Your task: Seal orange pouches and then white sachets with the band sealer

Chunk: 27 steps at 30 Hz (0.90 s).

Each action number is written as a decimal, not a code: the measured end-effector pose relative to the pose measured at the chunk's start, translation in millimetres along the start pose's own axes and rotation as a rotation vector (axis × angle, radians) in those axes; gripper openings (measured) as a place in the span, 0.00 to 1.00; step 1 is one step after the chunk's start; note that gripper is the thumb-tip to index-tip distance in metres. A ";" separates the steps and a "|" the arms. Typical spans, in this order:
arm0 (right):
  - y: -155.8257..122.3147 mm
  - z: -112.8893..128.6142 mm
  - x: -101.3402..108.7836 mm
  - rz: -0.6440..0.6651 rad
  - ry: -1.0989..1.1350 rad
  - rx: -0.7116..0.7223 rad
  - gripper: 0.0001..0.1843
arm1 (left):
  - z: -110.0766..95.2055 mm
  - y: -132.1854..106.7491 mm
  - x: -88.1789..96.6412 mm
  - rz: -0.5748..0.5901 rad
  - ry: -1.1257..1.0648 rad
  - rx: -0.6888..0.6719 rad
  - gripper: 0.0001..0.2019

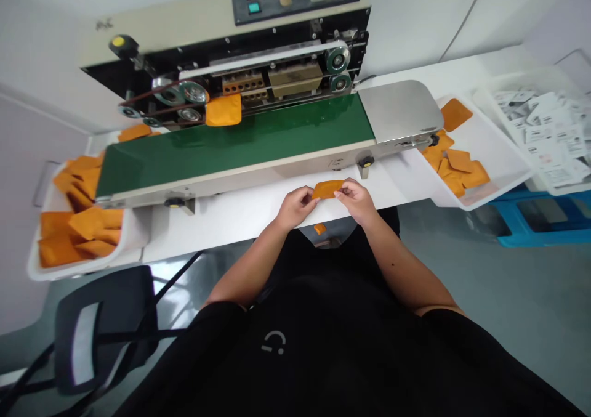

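My left hand (pixel 298 207) and my right hand (pixel 356 202) both pinch the short ends of a flat orange sachet (pixel 327 189), just in front of the machine. Ahead of them runs the green conveyor belt (pixel 235 146) of a band sealer (pixel 221 66). A second orange sachet (pixel 223 109) lies at the belt's far side, against the sealing block and wheels. A small orange piece (pixel 319 228) shows below my hands, by the table's near edge.
A white tray (pixel 74 270) at left and a white tray (pixel 501 158) at right both hold several orange sachets. A clear bin (pixel 540 133) of white printed packets sits far right on a blue stand (pixel 540 220). A black chair (pixel 106 331) stands at lower left.
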State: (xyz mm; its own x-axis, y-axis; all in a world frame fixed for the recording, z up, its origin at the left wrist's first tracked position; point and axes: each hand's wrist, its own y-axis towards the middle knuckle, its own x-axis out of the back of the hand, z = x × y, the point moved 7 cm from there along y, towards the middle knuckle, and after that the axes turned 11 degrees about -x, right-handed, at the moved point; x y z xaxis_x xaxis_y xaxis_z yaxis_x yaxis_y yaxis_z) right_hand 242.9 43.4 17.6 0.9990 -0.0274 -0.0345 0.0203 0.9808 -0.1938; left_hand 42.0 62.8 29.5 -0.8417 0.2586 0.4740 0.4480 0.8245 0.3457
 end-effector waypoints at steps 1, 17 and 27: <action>-4.1 4.6 1.4 -0.018 -0.012 0.030 0.19 | -2.9 0.1 -0.3 0.017 0.009 -0.015 0.15; 51.1 165.7 88.4 -0.134 0.029 -0.073 0.18 | -13.5 0.5 -1.3 0.060 -0.070 -0.064 0.09; 86.0 192.3 82.3 -0.248 0.120 -0.211 0.13 | -13.6 -0.2 -2.8 0.082 -0.025 -0.096 0.07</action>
State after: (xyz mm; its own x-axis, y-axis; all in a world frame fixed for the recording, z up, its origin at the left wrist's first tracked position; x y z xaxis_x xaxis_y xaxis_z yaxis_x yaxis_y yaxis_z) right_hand 334.4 162.6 186.6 0.9528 -0.2945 -0.0733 0.2408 0.8805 -0.4083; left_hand 48.3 55.1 39.1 -0.8079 0.3367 0.4836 0.5414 0.7482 0.3836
